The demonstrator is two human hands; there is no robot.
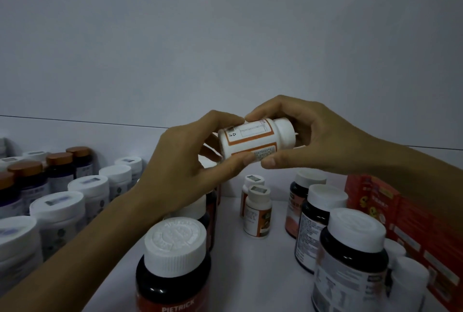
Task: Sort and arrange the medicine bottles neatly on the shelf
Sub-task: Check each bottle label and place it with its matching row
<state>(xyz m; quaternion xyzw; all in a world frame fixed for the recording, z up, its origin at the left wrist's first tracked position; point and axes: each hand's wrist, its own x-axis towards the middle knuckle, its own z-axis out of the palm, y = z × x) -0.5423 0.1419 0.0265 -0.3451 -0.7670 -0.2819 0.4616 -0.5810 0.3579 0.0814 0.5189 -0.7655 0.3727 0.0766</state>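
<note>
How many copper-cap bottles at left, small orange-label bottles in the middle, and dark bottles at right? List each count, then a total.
Copper-cap bottles: 4
Small orange-label bottles: 3, counting the held bottle
Dark bottles at right: 3
Total: 10

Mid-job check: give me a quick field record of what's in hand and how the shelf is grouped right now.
held item: white bottle with orange-edged label, on its side, cap pointing right, above the shelf
left hand: grips the base end
right hand: grips the cap end
left group: white-capped jars in a row, copper-capped bottles further left
middle: two small white bottles, upright, one behind the other
right group: dark bottles with white caps, red boxes beside them
</note>
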